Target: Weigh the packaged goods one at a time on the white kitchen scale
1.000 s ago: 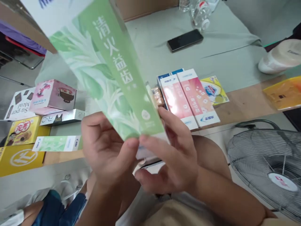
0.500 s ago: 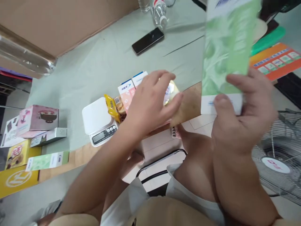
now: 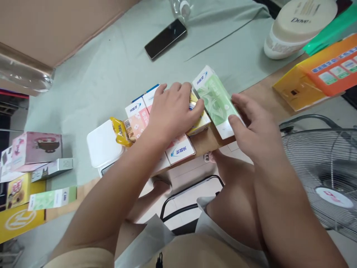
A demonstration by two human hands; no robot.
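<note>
My right hand [image 3: 253, 124] grips a green and white toothpaste box [image 3: 216, 102] by its right edge, thumb on the front face. The box lies slanted at the table's front edge, beside a small yellow box [image 3: 199, 126]. Spread over the yellow box and the pink and white toothpaste boxes [image 3: 180, 149] is my left hand [image 3: 175, 108], its fingers bent and apart, the thumb across the yellow box. Its palm hides part of the row. A yellow snack packet [image 3: 120, 131] sits at the row's left end, against a white kitchen scale [image 3: 102, 143].
A black phone [image 3: 166, 39] and a plastic bottle [image 3: 182, 9] lie farther back. To the right are a Dove tub [image 3: 295, 29], an orange box [image 3: 320, 70] and a standing fan [image 3: 323, 178]. Several stacked boxes [image 3: 39, 149] occupy the left end of the table.
My right hand has brought the green toothpaste box down and left, from raised in the air to the row's right end. My left hand stays over the boxes.
</note>
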